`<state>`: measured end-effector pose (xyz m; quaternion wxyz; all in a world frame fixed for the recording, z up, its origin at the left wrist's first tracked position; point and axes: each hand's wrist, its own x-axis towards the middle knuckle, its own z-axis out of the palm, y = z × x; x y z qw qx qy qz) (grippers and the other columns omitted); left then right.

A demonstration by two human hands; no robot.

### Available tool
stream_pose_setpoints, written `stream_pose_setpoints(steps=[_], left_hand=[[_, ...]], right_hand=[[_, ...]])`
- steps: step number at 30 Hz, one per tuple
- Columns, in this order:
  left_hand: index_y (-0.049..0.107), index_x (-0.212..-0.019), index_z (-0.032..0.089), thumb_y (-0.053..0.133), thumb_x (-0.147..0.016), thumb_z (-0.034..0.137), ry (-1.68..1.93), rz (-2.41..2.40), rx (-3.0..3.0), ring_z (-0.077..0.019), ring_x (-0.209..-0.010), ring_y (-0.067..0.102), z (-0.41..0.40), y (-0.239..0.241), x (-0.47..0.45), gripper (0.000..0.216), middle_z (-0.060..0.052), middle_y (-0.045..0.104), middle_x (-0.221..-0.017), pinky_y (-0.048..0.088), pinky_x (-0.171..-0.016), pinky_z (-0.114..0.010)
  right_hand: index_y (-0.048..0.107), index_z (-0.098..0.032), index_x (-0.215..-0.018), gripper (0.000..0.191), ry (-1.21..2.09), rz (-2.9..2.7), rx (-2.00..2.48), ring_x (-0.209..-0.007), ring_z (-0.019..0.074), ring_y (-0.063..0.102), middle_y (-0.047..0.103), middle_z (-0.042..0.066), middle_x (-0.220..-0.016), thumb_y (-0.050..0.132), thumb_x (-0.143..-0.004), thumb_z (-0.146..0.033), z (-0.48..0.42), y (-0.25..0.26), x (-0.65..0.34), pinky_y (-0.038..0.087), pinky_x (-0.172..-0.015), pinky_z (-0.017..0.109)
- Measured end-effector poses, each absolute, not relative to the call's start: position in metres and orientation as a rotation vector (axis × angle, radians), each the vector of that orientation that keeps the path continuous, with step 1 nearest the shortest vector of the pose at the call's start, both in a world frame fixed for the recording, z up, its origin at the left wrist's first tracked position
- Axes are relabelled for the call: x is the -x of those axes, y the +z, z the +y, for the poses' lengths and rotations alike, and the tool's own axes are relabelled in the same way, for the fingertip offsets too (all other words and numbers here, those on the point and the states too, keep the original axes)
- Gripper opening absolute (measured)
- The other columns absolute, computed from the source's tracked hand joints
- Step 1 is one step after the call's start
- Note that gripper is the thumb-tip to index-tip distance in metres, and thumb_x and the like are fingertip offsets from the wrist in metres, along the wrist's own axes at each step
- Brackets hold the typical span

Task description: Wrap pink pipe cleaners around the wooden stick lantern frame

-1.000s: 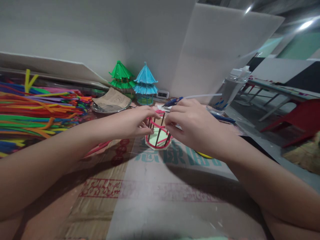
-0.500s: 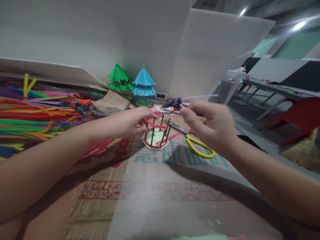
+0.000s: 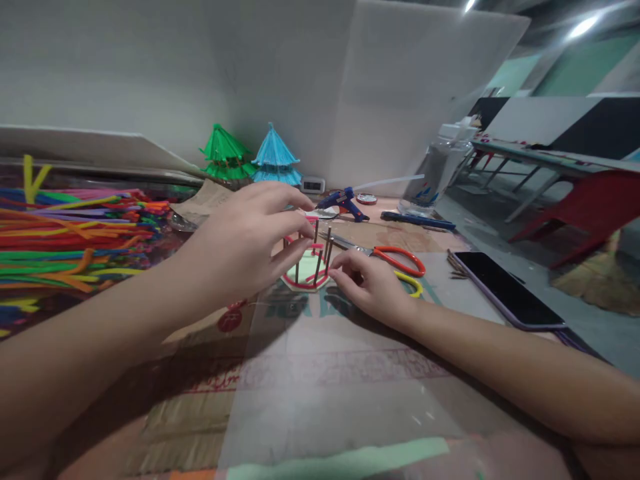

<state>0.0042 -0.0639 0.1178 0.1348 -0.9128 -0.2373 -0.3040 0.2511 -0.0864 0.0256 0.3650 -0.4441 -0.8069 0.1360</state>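
Note:
A small pavilion frame (image 3: 298, 275) stands upright in front of me. It has a pale green octagonal base edged in red pipe cleaner, with thin brown posts. My left hand (image 3: 255, 230) curls round its upper left side, thumb and fingers closing on the frame and hiding part of it. At the base's right edge, my right hand (image 3: 370, 283) pinches the end of a red pipe cleaner (image 3: 314, 277) that crosses the base; the fingertips partly cover that end. Scissors (image 3: 400, 259) with orange and yellow handles lie just behind my right hand.
Many coloured pipe cleaners (image 3: 75, 233) lie at left. Green (image 3: 225, 153) and blue (image 3: 276, 157) model pavilions stand at the back, near a glue gun (image 3: 345, 201). A blue cutter (image 3: 417, 220), plastic bottle (image 3: 435, 173) and phone (image 3: 507, 290) are at right.
My right hand has come down and left from above the scissors to the base's right edge, closing on the red strip. My left hand has shifted nearer, over the frame's left side.

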Motion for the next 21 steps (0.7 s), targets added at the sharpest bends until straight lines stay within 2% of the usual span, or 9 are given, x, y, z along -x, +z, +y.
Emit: stream_pose_setpoints(steps=[2,7,12,18,21], left_hand=[[0.074,-0.099,0.019,0.055,-0.101,0.028,-0.873,-0.663,2.645,-0.03,-0.12,0.065,-0.063,0.112,-0.008,0.021,-0.013,0.073,-0.122,0.051,-0.108,-0.049],[0.075,-0.109,0.019,0.054,-0.101,0.025,-0.863,-0.668,2.638,-0.0291,-0.121,0.065,-0.057,0.104,-0.01,0.023,-0.013,0.073,-0.122,0.049,-0.11,-0.05],[0.076,-0.101,0.02,0.055,-0.101,0.027,-0.809,-0.669,2.654,-0.0294,-0.119,0.066,-0.054,0.104,-0.011,0.022,-0.012,0.075,-0.118,0.049,-0.109,-0.051],[0.077,-0.1,0.021,0.055,-0.101,0.03,-0.85,-0.694,2.628,-0.0306,-0.118,0.066,-0.054,0.107,-0.008,0.024,-0.012,0.075,-0.118,0.049,-0.107,-0.053],[0.077,-0.1,0.022,0.054,-0.1,0.032,-0.848,-0.724,2.63,-0.0304,-0.116,0.066,-0.054,0.109,-0.006,0.025,-0.011,0.075,-0.116,0.049,-0.106,-0.053]], right_hand=[[0.069,-0.017,-0.106,0.017,0.254,-2.122,1.056,-0.062,0.0127,0.058,0.068,0.0,-0.074,0.06,-0.1,-0.031,-0.086,0.027,-0.251,0.043,-0.061,0.025],[0.068,-0.016,-0.117,0.02,-0.014,-2.24,0.81,-0.082,0.0183,0.064,0.073,0.009,-0.095,0.056,-0.101,-0.022,-0.087,0.03,-0.253,0.049,-0.072,0.03],[0.068,-0.015,-0.117,0.021,-0.062,-2.274,0.742,-0.083,0.0193,0.062,0.07,0.01,-0.095,0.055,-0.101,-0.02,-0.086,0.031,-0.253,0.05,-0.072,0.031],[0.073,-0.015,-0.119,0.027,0.333,-2.149,1.036,-0.065,0.0141,0.06,0.074,0.005,-0.083,0.06,-0.101,-0.03,-0.086,0.03,-0.246,0.045,-0.063,0.026],[0.075,-0.016,-0.119,0.029,0.53,-2.097,1.132,-0.074,0.0161,0.066,0.078,0.006,-0.09,0.058,-0.101,-0.032,-0.084,0.031,-0.241,0.048,-0.069,0.027]])
